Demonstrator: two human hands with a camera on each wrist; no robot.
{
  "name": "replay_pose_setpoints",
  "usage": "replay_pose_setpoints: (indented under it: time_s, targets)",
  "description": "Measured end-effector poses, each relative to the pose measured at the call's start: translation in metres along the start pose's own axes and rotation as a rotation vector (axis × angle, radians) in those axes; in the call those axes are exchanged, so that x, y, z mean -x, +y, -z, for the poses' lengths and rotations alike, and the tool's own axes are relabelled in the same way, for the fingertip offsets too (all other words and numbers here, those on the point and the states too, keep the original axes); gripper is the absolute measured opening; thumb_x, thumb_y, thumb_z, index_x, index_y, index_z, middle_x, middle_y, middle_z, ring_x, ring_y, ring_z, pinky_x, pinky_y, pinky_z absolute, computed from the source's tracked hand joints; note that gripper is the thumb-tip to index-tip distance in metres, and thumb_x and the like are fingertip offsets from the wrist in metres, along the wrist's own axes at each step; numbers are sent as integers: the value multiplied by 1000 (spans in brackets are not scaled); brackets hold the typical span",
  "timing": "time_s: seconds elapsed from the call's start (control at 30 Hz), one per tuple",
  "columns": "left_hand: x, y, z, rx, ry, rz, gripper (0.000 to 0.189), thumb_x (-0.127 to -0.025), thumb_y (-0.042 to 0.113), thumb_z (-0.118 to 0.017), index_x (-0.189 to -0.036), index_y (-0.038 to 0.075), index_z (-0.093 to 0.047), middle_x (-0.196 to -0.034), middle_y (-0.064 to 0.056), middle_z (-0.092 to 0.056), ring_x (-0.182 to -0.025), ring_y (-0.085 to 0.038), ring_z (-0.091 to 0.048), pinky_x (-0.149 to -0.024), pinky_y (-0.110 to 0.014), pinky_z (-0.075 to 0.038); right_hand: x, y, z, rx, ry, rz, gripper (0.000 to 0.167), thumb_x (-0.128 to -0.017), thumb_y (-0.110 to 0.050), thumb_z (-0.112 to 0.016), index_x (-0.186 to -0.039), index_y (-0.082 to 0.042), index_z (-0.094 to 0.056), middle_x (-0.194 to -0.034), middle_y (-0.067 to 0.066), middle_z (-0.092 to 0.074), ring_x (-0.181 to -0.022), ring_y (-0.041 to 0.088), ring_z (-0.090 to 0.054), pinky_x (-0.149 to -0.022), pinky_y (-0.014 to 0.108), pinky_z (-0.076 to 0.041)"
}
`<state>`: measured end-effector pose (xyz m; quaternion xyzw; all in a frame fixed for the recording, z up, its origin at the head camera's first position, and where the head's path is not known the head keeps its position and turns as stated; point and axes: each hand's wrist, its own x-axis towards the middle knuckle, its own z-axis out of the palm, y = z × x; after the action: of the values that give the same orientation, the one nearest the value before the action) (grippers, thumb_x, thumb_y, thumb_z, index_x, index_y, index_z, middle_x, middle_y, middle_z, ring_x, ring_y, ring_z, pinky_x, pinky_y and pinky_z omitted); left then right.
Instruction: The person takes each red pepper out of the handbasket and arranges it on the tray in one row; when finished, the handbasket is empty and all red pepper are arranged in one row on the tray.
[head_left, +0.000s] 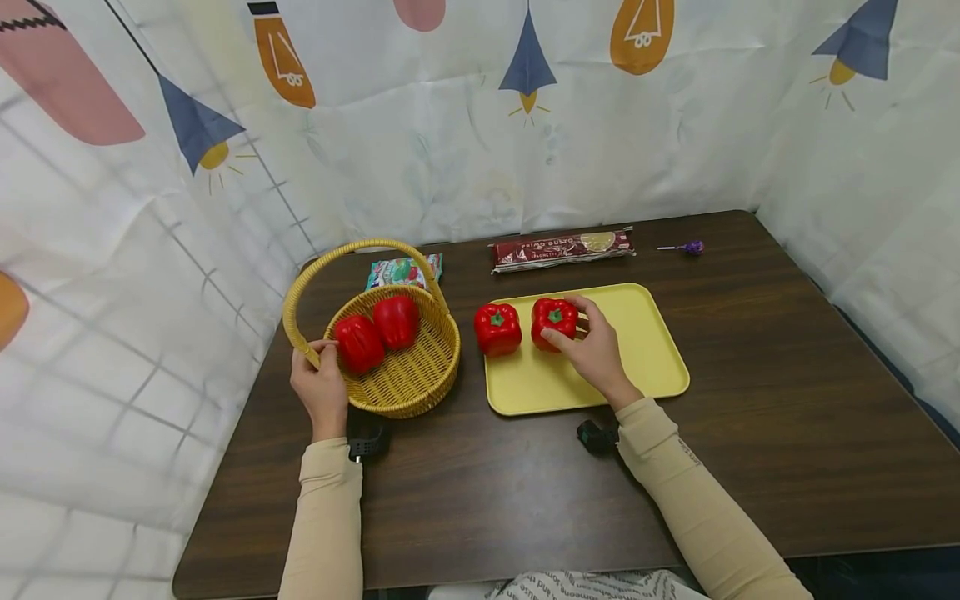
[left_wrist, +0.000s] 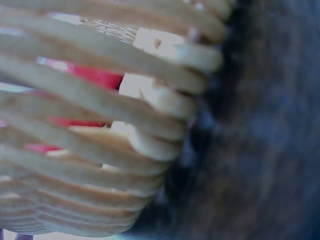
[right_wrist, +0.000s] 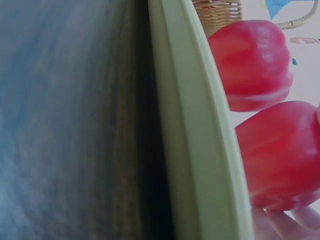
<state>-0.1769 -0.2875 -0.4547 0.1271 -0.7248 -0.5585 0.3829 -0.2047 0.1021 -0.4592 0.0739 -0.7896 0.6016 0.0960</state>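
A yellow wicker basket (head_left: pixel 405 392) with an arched handle stands left of centre, two red bell peppers (head_left: pixel 396 322) lying inside it. My left hand (head_left: pixel 321 387) grips the basket at its left side, where the handle meets the rim. On a yellow tray (head_left: pixel 630 350) two more red bell peppers stand stem up. One, the left pepper (head_left: pixel 498 328), is at the tray's left edge. My right hand (head_left: pixel 594 346) holds the other, the right pepper (head_left: pixel 553 323), between thumb and fingers. In the right wrist view this held pepper (right_wrist: pixel 280 155) shows just beyond the tray rim.
Behind the basket lies a colourful packet (head_left: pixel 401 271). A long dark red spaghetti packet (head_left: pixel 562 250) lies at the table's back, with a purple lollipop (head_left: pixel 692 247) to its right. A printed curtain (head_left: pixel 465 150) hangs along the back and sides of the brown table (head_left: pixel 480 500).
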Motion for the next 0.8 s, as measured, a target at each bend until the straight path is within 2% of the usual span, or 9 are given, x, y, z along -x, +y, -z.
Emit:
replay_pose_setpoints:
  time_s: [0.27,0.4,0.63,0.8]
  targets:
    - [0,1,0,9,3,0,18,-95,10,-56,-96,-8,-62,-89,14,-54,-78,-11,-44,-69,-27,-33,-1,3,-1,42,-47,1,68,-84,-30,-77,-141,-7,-46,-140,11,-47,-120,34,-51,-96,48,-47]
    - [1,2,0,10,2,4,17,-95,9,-56,-96,-7,-62,-89,15,-54,-78,-11,-44,-69,-27,-33,0,0,-1,30,-75,0,69,-86,-22,-76,-144,-6,-43,-143,14,-44,-123,37,-49,-97,51,-47]
    - [1,2,0,10,-1,1,18,-95,10,-55,-96,-8,-62,-89,14,-53,-79,-11,-44,-71,-27,-33,-1,3,-1,43,-66,8,66,-86,-24,-75,-144,-12,-46,-141,12,-43,-124,33,-49,-95,47,-48]
    - [1,2,0,-1,-7,12,20,-96,11,-55,-97,-8,-61,-90,11,-54,-79,-10,-44,-71,-26,-33,-2,3,-2,57,-53,13,66,-86,-23,-75,-144,-10,-46,-140,12,-43,-123,31,-49,-95,46,-49]
